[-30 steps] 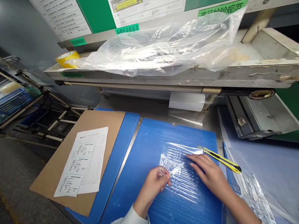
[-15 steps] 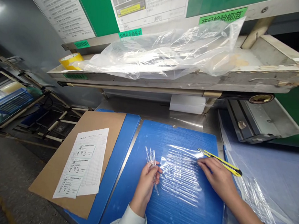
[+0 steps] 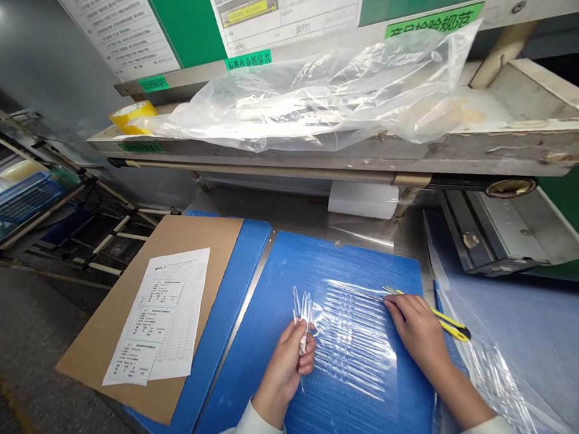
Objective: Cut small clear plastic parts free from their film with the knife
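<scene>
Our left hand (image 3: 288, 361) pinches clear tubes (image 3: 303, 308) left of the plastic sheet (image 3: 355, 336); our right hand (image 3: 417, 329), fingers loosely spread, pins the sheet's corner; keep it flat.

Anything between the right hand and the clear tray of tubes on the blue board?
Nothing visible. The right hand rests on the right edge of the clear tray, with the yellow knife partly under it; the left hand holds several clear tubes beside it.

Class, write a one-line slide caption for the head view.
Left hand grips clear tubes; right hand rests on plastic sheet beside yellow knife.
</scene>
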A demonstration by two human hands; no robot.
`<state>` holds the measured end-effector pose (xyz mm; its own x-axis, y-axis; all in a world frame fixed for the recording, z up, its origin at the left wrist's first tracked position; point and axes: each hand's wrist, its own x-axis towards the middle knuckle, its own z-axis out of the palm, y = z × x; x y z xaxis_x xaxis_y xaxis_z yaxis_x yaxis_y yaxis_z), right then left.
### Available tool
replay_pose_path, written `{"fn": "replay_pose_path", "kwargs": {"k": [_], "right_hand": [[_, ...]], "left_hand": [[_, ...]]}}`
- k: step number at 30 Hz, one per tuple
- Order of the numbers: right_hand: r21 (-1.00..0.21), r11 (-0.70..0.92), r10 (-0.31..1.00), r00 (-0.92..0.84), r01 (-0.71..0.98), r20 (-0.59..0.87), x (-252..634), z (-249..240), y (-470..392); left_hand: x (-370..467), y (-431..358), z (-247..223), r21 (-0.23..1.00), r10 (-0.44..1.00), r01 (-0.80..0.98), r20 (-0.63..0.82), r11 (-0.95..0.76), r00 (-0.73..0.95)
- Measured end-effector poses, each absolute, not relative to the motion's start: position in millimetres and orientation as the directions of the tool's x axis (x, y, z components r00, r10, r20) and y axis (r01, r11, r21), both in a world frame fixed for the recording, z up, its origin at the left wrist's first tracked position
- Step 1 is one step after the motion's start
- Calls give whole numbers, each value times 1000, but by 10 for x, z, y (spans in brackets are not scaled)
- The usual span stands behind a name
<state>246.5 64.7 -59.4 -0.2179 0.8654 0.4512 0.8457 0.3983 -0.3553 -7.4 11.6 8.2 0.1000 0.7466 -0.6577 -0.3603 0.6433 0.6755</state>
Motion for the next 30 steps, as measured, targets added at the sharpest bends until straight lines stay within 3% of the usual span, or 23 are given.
{"fn": "replay_pose_path", "kwargs": {"k": [5, 11, 17, 22, 25, 30], "right_hand": [[-304, 405, 856, -241, 862, 457, 2448, -597, 661], [-193, 345, 861, -228, 919, 454, 2450, -563, 554], [-28, 130, 917, -110, 991, 384, 2591, -537, 503], [77, 66, 968, -82, 995, 238, 2701, -470, 543], [71, 29, 984, -41, 997, 174, 2697, -476, 516], [-35, -63, 994, 66, 997, 90, 2582, -532, 490]], "left_hand": [[-50, 89, 60, 772, 794, -195, -603, 605, 76], [15, -107, 67, 933, 934, 132, -346, 333, 92], [-87, -357, -13, 919, 925, 352, -276, 176, 259], [-171, -485, -109, 836, 891, 547, -269, 27, 367], [-201, -524, -139, 815, 882, 580, -268, -8, 389], [-185, -496, -31, 891, 889, 424, -321, 165, 328]]}}
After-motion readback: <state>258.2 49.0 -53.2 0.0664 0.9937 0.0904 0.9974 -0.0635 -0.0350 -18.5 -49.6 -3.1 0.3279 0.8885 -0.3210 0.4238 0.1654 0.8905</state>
